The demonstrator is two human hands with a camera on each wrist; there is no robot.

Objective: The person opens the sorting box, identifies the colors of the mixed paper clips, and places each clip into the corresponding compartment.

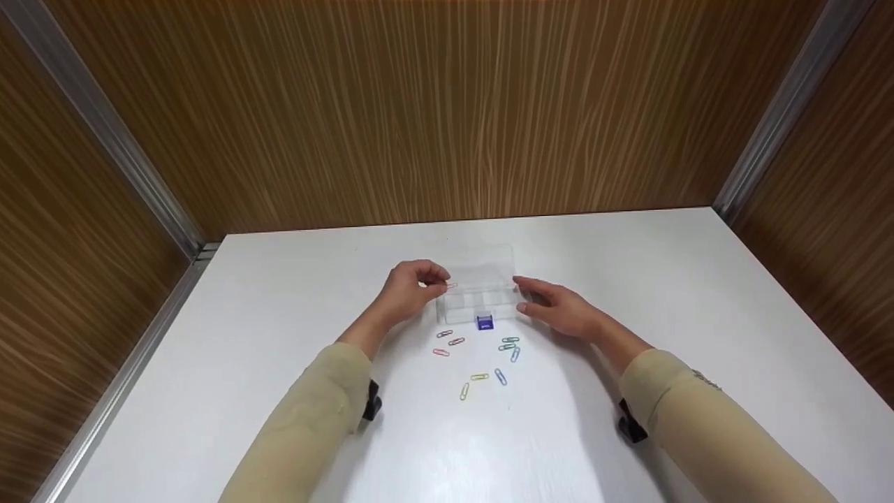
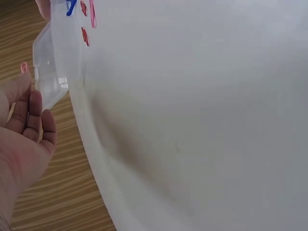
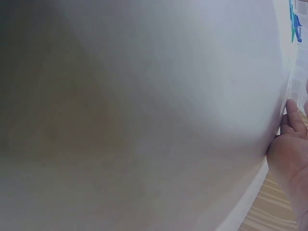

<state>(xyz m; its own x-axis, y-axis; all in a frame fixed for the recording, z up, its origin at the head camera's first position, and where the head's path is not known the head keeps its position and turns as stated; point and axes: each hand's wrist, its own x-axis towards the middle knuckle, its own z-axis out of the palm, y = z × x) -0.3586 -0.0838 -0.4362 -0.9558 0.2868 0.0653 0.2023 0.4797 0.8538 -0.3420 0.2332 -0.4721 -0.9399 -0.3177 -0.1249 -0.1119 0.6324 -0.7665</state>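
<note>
My left hand pinches a pink paper clip between thumb and index finger, over the left side of a clear plastic box. In the left wrist view the clip sticks up from the fingertips. The box stands with its lid raised toward the back and its blue-purple latch facing front. At the box's right side is my right hand, thumb and index finger spread along it, fingertips touching or very near the wall. Compartments show inside, though their contents are unclear.
Red and pink paper clips lie front left of the box. Green paper clips and a blue paper clip lie front right. Nearer are yellow paper clips and another blue one. Wood-patterned panels enclose the white table.
</note>
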